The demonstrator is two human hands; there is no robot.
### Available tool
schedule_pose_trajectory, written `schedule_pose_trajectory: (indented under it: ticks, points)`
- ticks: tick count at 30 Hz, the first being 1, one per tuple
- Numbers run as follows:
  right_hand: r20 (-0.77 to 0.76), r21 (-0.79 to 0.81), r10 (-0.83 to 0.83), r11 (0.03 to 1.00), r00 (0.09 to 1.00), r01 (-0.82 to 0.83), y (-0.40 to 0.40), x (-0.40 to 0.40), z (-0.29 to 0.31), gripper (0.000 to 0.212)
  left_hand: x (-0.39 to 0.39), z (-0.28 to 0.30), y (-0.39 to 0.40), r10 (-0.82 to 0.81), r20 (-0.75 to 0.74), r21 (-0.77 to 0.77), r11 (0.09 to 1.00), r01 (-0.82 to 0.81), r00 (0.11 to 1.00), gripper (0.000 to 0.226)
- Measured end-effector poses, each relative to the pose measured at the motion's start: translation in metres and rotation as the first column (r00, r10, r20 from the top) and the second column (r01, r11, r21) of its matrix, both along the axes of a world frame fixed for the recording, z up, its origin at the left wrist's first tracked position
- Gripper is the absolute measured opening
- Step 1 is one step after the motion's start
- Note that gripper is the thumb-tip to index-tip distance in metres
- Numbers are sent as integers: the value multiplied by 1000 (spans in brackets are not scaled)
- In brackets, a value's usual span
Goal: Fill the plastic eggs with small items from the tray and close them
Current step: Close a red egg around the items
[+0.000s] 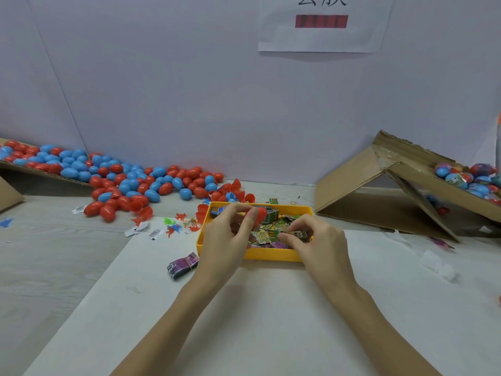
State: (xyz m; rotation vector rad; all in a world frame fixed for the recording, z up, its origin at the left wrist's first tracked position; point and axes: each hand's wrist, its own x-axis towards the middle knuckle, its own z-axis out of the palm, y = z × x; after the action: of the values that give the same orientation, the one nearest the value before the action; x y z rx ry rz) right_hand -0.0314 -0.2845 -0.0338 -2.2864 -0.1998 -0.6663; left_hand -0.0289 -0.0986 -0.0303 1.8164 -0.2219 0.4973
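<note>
A yellow tray [271,255] sits at the middle of the table, filled with several small printed packets [264,236]. My left hand [230,234] hovers over the tray's left side and grips a red plastic egg [260,214] between thumb and fingers. My right hand [317,240] is over the tray's right side, its fingertips pinching a small printed packet [296,234]. A big heap of closed red and blue eggs [130,180] lies at the back left, with loose red egg halves [230,192] just behind the tray.
A tilted cardboard box [406,185] at the right holds filled eggs [471,180]. A bundle of packets [183,265] lies left of the tray. Small plastic toys [179,225] and paper slips [135,229] are scattered nearby. A cardboard flap [40,172] carries eggs at far left.
</note>
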Motion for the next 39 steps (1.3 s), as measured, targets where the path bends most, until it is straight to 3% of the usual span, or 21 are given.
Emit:
schedule_pose_trajectory:
  ticks: [5, 9, 14, 21, 25, 28, 32, 36, 39]
  points:
    - [-10, -52, -24, 998, 1000, 23, -1, 0, 1, 32, -1, -1, 0, -6, 48, 78, 997, 2, 999, 24]
    - [-6, -104, -50, 993, 999, 49, -3, 1, -2, 28, 0, -4, 1, 10, 94, 144, 989, -24, 995, 25]
    - [-4, -12, -56, 998, 998, 56, -3, 6, -5, 18, 0, -3, 1, 6, 93, 150, 989, -20, 996, 25]
    - [38, 207, -52, 977, 998, 43, -2, 6, -1, 23, -1, -1, 0, -7, 128, 197, 980, -19, 992, 27]
    - [49, 309, 57, 949, 997, -69, 2, 3, 3, 22, -2, -2, -2, 6, 134, 214, 976, -34, 991, 19]
    - [42, 345, 180, 921, 983, -184, 4, 0, 5, 21, -3, -1, -3, -15, 80, 238, 971, -4, 997, 29]
    - [44, 382, 194, 903, 980, -195, 6, 0, 4, 24, -3, 1, -1, 2, 107, 223, 974, -26, 994, 8]
    - [-3, 448, 138, 886, 990, -122, 1, 4, 1, 16, -1, 0, 4, 65, 155, 323, 940, -113, 986, 7]
    - [-52, 476, 132, 875, 990, -92, -3, 6, 0, 12, 1, -2, 6, 74, 163, 453, 880, -142, 984, 23]
